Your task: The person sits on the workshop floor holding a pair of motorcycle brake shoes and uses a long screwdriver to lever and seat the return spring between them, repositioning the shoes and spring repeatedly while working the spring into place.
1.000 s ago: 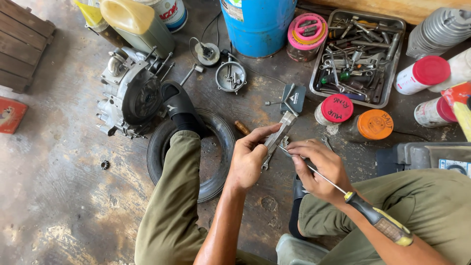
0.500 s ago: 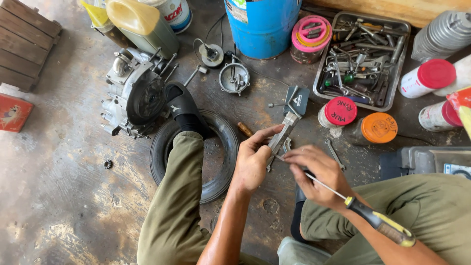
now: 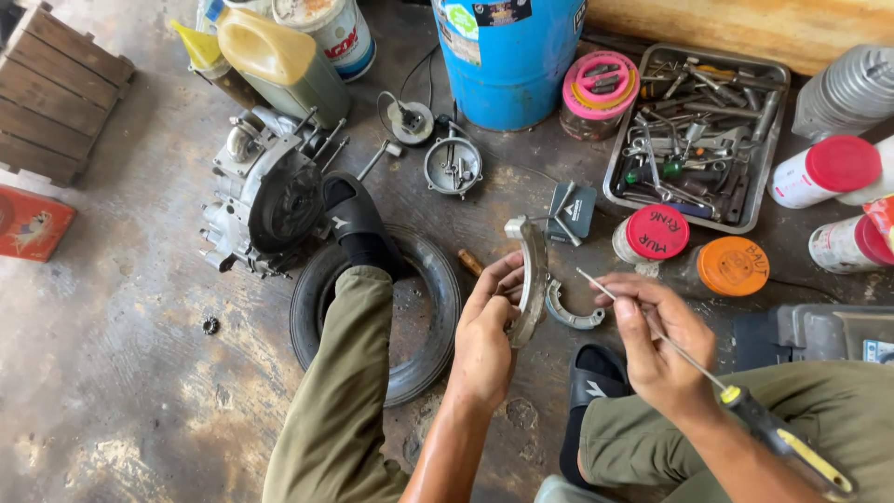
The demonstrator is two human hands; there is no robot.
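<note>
A second curved shoe (image 3: 570,315) lies on the floor between the hands, a small tyre (image 3: 419,317) just left. The left hand (image 3: 489,331) clasps an upright brake shoe (image 3: 533,279); the right hand (image 3: 656,340) pinches a screwdriver (image 3: 708,377), tip near the shoe.

1. Left hand (image 3: 486,337) grips a curved grey metal brake shoe (image 3: 533,278), held upright on edge.
2. Right hand (image 3: 656,340) holds a long thin screwdriver with black-and-yellow handle (image 3: 784,440), tip pointing toward the shoe.
3. A second, smaller curved metal shoe (image 3: 570,315) lies on the concrete floor (image 3: 121,391) between the hands.
4. A black rubber tyre (image 3: 424,326) lies flat beside a grey engine casing (image 3: 265,191).
</note>
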